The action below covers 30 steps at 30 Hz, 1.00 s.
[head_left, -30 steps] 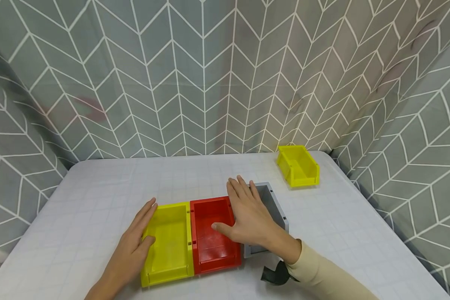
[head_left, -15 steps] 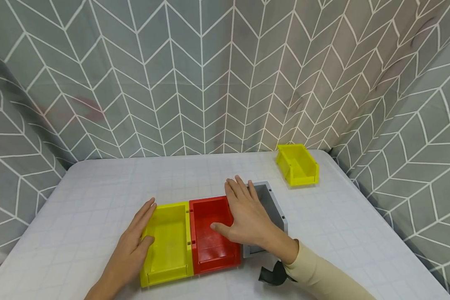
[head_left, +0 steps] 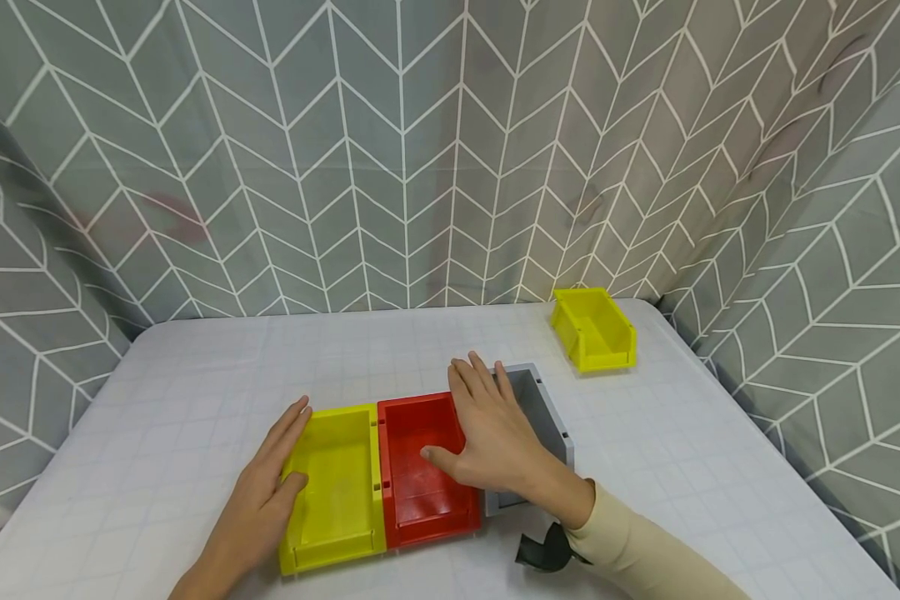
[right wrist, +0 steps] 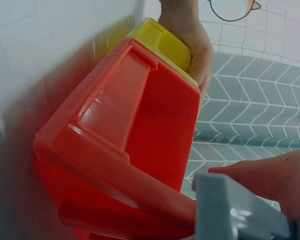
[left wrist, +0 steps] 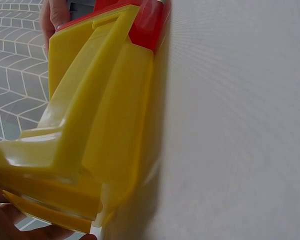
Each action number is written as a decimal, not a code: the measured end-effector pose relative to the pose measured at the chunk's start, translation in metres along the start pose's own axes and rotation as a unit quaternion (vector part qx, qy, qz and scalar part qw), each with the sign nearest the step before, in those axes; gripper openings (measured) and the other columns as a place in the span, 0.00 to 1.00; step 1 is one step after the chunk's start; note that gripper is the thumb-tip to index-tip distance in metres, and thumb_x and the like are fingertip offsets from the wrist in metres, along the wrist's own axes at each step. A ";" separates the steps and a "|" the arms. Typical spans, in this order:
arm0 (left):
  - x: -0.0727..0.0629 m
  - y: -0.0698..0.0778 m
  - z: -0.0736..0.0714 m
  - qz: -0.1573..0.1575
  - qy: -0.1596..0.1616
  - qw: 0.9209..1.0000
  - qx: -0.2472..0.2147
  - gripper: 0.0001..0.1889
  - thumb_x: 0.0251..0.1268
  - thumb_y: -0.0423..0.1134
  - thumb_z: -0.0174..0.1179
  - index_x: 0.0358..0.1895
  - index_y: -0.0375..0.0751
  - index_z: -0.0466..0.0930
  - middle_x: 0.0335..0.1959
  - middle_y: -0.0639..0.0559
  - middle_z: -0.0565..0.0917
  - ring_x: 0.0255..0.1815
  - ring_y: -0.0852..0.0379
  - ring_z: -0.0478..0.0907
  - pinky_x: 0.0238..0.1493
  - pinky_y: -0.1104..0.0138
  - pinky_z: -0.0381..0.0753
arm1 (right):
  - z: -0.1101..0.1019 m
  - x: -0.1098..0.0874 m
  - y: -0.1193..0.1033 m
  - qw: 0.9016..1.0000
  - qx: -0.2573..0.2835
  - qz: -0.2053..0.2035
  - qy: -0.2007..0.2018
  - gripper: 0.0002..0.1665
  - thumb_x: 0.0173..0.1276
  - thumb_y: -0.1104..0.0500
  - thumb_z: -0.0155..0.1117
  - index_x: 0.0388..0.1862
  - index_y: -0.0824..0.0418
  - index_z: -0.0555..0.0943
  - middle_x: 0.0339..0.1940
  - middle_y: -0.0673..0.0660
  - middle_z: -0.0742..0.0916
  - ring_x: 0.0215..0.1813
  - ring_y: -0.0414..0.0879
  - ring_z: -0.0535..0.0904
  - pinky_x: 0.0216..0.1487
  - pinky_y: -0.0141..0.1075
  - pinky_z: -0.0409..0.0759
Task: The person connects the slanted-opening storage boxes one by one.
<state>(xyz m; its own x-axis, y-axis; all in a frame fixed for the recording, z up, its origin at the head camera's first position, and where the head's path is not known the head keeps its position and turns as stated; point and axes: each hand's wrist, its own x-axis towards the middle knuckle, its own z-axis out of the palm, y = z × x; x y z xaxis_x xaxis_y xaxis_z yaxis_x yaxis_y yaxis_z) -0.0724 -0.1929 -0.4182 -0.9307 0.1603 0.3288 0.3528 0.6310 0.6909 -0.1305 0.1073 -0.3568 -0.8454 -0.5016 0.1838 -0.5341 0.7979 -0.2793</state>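
Note:
In the head view, a yellow bin (head_left: 337,483), a red bin (head_left: 429,467) and a grey bin (head_left: 543,408) stand side by side. My left hand (head_left: 262,492) lies along the yellow bin's outer left side, fingers stretched out and thumb over the rim. Across the grey bin lies my right hand (head_left: 495,433), fingers straight and pointing away, thumb extended over the red bin. It hides much of the grey bin. In the right wrist view, the red bin (right wrist: 165,115) sits against the yellow one, with the grey bin's corner (right wrist: 215,205) below my thumb.
A smaller yellow bin (head_left: 596,329) stands apart near the table's far right corner. A black strap (head_left: 547,550) hangs at the right wrist, beside the beige sleeve (head_left: 637,533). Patterned curtains (head_left: 390,167) border the back and sides of the white table (head_left: 217,367).
Both hands keep their places on the bins. The whole head view shifts very slightly left; the bins stay together.

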 end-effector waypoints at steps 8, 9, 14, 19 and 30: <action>0.000 0.001 0.000 -0.004 -0.004 1.000 -0.002 0.44 0.67 0.20 0.51 0.85 0.49 0.52 0.85 0.57 0.51 0.82 0.43 0.52 0.70 0.84 0.43 | 0.001 0.000 0.001 1.000 0.003 -0.004 0.000 0.60 0.61 0.37 0.72 0.80 0.71 0.61 0.81 0.66 0.65 0.84 0.62 0.48 0.80 0.59 0.34; 0.000 0.001 -0.001 -0.004 -0.004 1.000 -0.003 0.44 0.67 0.20 0.51 0.85 0.49 0.52 0.85 0.56 0.51 0.82 0.43 0.52 0.70 0.84 0.43 | 0.001 0.000 0.001 1.000 0.003 -0.004 0.001 0.60 0.61 0.37 0.72 0.80 0.71 0.61 0.81 0.66 0.65 0.83 0.62 0.48 0.80 0.59 0.34; 0.000 0.001 -0.001 -0.001 -0.003 1.000 -0.002 0.44 0.67 0.20 0.52 0.85 0.49 0.52 0.85 0.56 0.51 0.82 0.43 0.52 0.70 0.84 0.44 | 0.001 -0.001 0.001 1.000 0.005 -0.005 0.002 0.60 0.61 0.37 0.72 0.80 0.72 0.62 0.81 0.66 0.65 0.83 0.62 0.48 0.80 0.59 0.34; 0.001 0.000 -0.001 -0.004 -0.003 1.000 -0.001 0.44 0.67 0.20 0.52 0.85 0.49 0.52 0.85 0.57 0.51 0.82 0.43 0.52 0.69 0.85 0.44 | 0.001 -0.001 0.001 1.000 0.001 -0.005 0.002 0.60 0.62 0.37 0.71 0.80 0.72 0.62 0.81 0.66 0.65 0.83 0.62 0.49 0.80 0.59 0.34; 0.001 0.001 -0.001 0.000 -0.002 1.000 -0.006 0.44 0.67 0.20 0.51 0.85 0.49 0.52 0.85 0.57 0.51 0.82 0.44 0.52 0.70 0.85 0.44 | 0.001 0.000 0.001 1.000 -0.001 -0.001 0.000 0.59 0.62 0.37 0.71 0.80 0.71 0.62 0.81 0.65 0.65 0.83 0.61 0.48 0.80 0.59 0.34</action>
<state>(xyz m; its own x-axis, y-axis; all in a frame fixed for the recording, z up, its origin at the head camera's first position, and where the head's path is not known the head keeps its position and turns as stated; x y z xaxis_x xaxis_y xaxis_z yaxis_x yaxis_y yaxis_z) -0.0729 -0.1928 -0.4170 -0.9307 0.1638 0.3270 0.3547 0.6222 0.6979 -0.1310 0.1081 -0.3581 -0.8446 -0.5030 0.1835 -0.5354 0.7979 -0.2770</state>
